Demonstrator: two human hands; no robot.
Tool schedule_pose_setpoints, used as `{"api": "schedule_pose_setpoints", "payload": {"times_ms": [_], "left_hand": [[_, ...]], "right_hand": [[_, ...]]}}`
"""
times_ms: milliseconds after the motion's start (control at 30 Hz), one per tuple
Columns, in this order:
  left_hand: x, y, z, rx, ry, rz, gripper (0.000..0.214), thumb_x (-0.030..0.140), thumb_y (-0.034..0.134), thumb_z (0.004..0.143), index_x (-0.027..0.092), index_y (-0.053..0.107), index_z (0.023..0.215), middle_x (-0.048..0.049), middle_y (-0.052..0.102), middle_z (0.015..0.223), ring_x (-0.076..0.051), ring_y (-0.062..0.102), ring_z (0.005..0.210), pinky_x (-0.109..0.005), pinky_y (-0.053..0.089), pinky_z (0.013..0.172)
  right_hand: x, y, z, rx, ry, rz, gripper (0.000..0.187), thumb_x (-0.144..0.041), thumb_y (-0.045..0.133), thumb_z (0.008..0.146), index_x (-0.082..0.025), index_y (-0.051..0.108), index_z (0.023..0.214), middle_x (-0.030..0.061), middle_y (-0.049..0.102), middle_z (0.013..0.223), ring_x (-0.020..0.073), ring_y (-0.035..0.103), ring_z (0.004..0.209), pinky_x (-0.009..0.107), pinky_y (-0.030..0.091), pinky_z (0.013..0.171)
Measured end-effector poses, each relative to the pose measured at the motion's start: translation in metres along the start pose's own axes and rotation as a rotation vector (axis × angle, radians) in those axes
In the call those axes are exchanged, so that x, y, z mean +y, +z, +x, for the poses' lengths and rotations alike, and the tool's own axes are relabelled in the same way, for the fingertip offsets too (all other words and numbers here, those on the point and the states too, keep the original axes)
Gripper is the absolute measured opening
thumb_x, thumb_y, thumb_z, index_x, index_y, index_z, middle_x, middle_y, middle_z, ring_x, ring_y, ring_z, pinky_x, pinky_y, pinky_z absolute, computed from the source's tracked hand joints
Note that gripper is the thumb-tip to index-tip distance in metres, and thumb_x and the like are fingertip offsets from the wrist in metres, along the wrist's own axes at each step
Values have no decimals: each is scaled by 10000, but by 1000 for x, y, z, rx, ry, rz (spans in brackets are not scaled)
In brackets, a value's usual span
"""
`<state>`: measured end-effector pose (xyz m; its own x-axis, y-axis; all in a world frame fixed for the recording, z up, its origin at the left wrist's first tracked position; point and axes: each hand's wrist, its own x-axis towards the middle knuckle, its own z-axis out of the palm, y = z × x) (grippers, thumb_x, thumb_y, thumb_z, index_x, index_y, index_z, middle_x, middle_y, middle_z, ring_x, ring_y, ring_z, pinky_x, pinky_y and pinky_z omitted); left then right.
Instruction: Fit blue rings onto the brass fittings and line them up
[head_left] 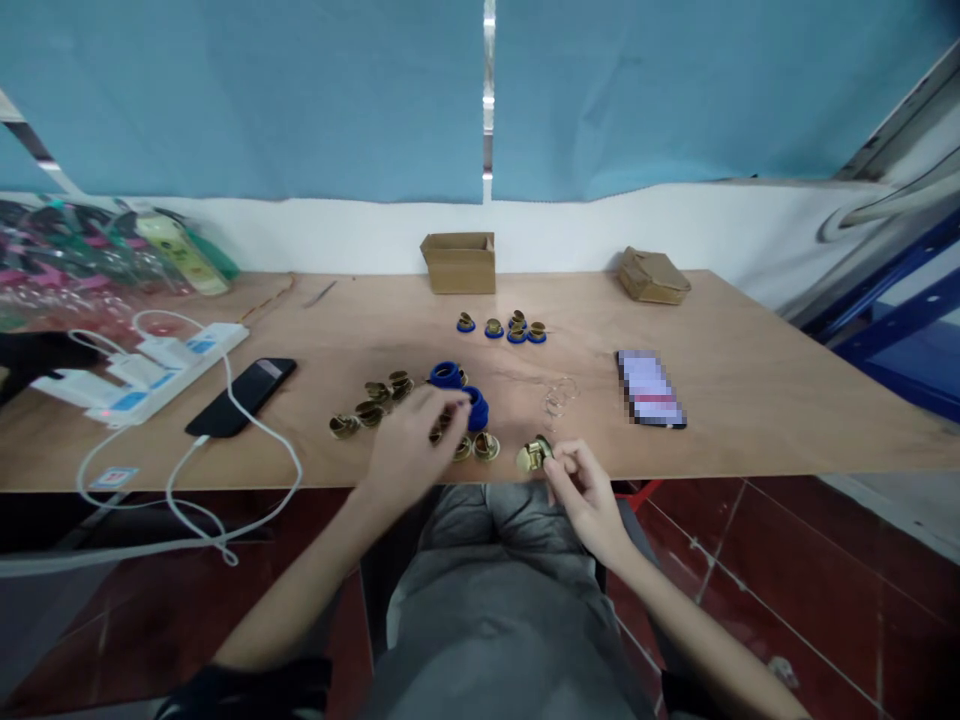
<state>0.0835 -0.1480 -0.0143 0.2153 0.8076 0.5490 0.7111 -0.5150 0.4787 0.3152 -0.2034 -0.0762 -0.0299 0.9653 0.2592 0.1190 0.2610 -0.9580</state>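
Note:
My right hand (583,492) is closed on a brass drain plug-like fitting (531,457), holding it just above the table's front edge. With thumb and fingers somewhat apart, my left hand (416,440) reaches over the middle of the table. Its fingertips are at the left side of a small stack of blue rings (476,410); whether they grip a ring I cannot tell. Another group of blue rings (445,375) lies just behind. Loose brass fittings (369,413) spread to the left of that hand, and one brass fitting (486,446) lies to its right. The left palm hides part of the pile.
Several brass fittings with blue rings (516,332) stand farther back. Thin clear rings (559,398) lie right of centre, near a lit phone (651,390). An open cardboard box (461,265) and a brown package (652,277) are behind. A power strip (169,375), cables and a black phone (241,398) occupy the left.

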Motion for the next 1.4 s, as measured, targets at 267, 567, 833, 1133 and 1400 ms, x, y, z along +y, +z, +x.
{"api": "schedule_pose_setpoints", "payload": {"times_ms": [267,567,833,1133,1400], "left_hand": [[48,34,-94,-383,-412,-1009,455,417,402,1057,208,450,1458,-118,734,1077,-188,731,821,-313,624,725],[39,29,-76,-373,-454,-1188,418,492,565,991,240,588,1324,-122,718,1261,-208,729,1023,-336,613,892],[28,30,-77,-307,-367,-1218,406,413,703,924,234,622,1280,-115,706,1304,-234,669,1213,-339,523,1047],[23,30,-79,-371,-385,-1062,391,356,768,862,247,685,1228,-52,740,1112,-206,678,1028,-310,522,922],[23,35,-79,-378,-465,-1095,431,322,867,751,209,711,1136,-45,735,1010,-190,672,931,-291,503,847]], "right_hand": [[-14,-1,-15,-115,-731,-602,126,-135,507,992,-204,577,1070,32,662,746,172,613,618,301,500,605],[-25,3,-13,-205,-867,-757,119,-146,565,981,-154,631,1079,79,732,810,204,682,705,336,563,660],[-24,6,-13,-161,-798,-760,174,-279,484,1047,-151,589,1104,96,761,871,212,732,744,336,595,703],[-16,11,-13,-271,-713,-673,133,-280,455,1046,-184,536,1000,49,715,767,181,683,616,298,523,582],[-16,10,-13,-296,-690,-584,105,-202,492,1010,-215,485,907,-12,612,679,142,553,540,266,395,519]]}}
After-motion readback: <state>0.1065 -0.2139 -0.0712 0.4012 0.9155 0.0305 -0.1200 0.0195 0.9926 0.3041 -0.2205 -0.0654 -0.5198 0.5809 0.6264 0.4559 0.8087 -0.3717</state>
